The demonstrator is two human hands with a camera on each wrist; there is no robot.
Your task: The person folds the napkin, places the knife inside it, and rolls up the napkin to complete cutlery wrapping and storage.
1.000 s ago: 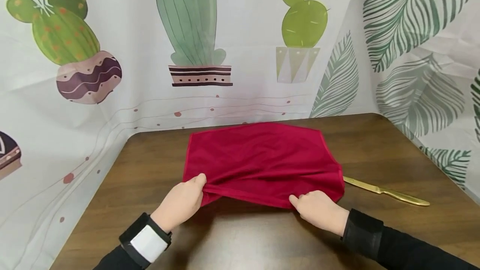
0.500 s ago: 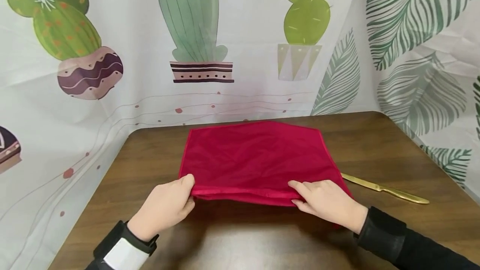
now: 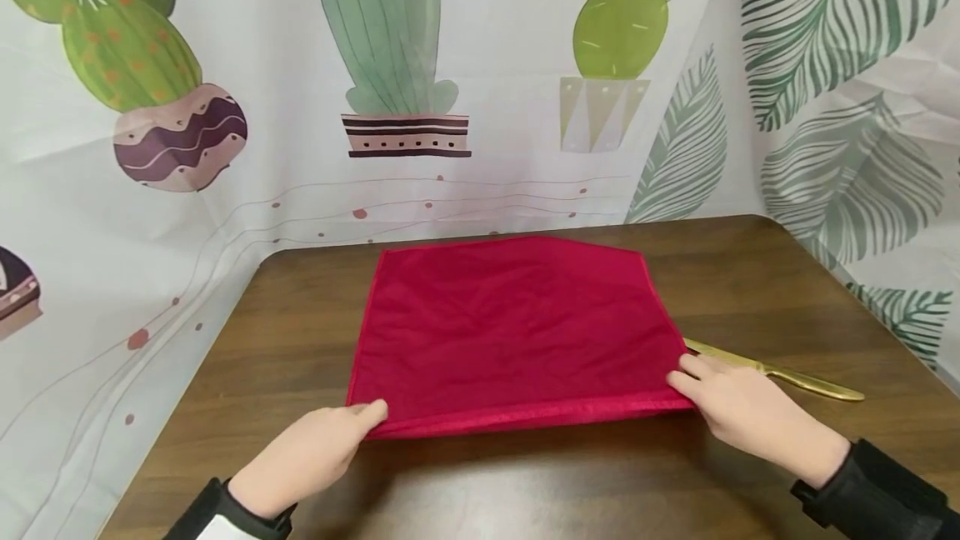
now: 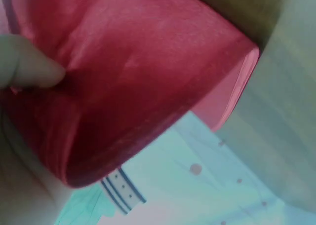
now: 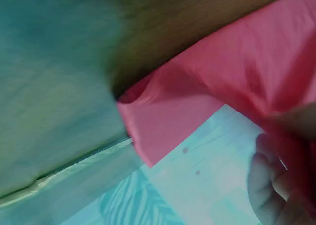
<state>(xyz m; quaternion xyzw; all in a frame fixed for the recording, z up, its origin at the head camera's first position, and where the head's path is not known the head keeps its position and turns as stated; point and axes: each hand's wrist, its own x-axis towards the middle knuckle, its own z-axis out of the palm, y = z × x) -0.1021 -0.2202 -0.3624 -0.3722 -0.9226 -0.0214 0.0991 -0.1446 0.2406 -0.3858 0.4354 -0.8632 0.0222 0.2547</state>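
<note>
Left hand (image 3: 307, 452) and right hand (image 3: 753, 413) pinch the red cloth (image 3: 510, 332) by its near edge
Spread over the bench (image 3: 540, 490), it should smooth best under even tension, the right hand keeping clear of the gold knife (image 3: 813, 384) beside it.

It's a draped-off corner, though whether in a home or a studio I can't tell from here. The wood-grain table (image 3: 292, 348) stands close up to wrinkled hangings: cactus-print fabric (image 3: 510, 48) from nine round past twelve o'clock, leaf-print fabric (image 3: 847, 173) from one to nearly three. The red cloth (image 3: 517, 323) mid-table and gold table knife (image 3: 813, 385) at three are household goods.
</note>
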